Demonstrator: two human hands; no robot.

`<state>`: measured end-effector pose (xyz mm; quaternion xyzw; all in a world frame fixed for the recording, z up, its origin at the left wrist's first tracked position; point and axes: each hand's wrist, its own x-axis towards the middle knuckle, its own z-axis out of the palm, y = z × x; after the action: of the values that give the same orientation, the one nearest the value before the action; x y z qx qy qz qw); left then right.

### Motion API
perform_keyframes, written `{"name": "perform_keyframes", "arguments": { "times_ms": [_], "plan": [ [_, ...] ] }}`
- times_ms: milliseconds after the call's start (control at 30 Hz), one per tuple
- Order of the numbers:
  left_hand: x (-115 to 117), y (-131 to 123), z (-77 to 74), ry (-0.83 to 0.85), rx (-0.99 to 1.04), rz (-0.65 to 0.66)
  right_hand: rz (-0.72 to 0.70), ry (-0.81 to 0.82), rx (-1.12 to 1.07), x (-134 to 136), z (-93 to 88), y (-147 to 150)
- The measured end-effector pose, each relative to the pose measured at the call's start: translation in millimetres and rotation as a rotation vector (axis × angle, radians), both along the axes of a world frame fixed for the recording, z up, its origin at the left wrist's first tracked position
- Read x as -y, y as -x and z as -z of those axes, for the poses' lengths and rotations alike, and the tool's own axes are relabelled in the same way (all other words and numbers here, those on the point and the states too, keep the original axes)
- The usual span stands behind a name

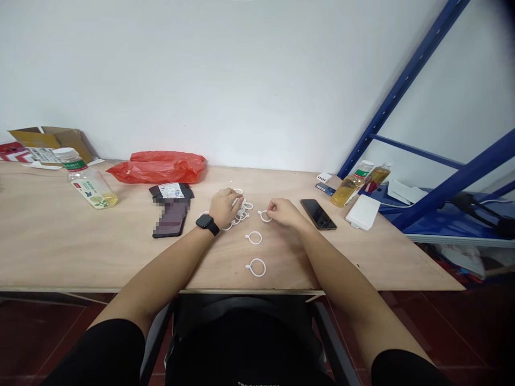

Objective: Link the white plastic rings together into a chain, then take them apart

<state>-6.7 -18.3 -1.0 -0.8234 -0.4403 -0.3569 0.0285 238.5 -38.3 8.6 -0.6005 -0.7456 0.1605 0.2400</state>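
Observation:
My left hand (224, 206), with a black smartwatch (207, 223) on the wrist, is closed over a cluster of several white plastic rings (242, 210) on the wooden table (60, 241). My right hand (284, 212) pinches a single white ring (264, 216) between its fingertips, just right of the cluster. Two more white rings lie loose on the table nearer me, one (253, 237) below the hands and another (256, 267) close to the front edge.
A black phone (317, 214) and a white box (362, 212) lie right of my hands, with two bottles of yellow liquid (351, 187) behind. Left are a dark phone and pouch (171, 212), a red bag (161, 167), a tilted bottle (88, 182), a cardboard box (50, 140). Blue shelving (442, 182) stands at right.

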Motion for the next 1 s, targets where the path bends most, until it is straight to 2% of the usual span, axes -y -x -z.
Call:
{"name": "perform_keyframes", "arguments": {
  "times_ms": [100,200,467,633,800,1000],
  "plan": [
    [8,-6,-2.6,0.021,-0.01,0.233,0.102,-0.102,-0.21,0,4.6,10],
    [13,-13,-1.9,0.07,-0.034,0.325,0.085,-0.153,-0.383,3,9.6,25],
    [14,-13,-5.1,0.124,-0.048,0.262,-0.102,-0.219,-0.504,10,11.9,38],
    [16,-13,-8.4,0.082,-0.164,0.306,-0.223,-0.226,-0.537,12,9.6,40],
    [17,-15,-6.6,0.04,-0.228,0.329,-0.227,-0.222,-0.528,13,11.1,43],
    [15,-17,-3.4,-0.018,-0.272,0.366,-0.164,-0.21,-0.478,16,7.7,44]
  ]
}}
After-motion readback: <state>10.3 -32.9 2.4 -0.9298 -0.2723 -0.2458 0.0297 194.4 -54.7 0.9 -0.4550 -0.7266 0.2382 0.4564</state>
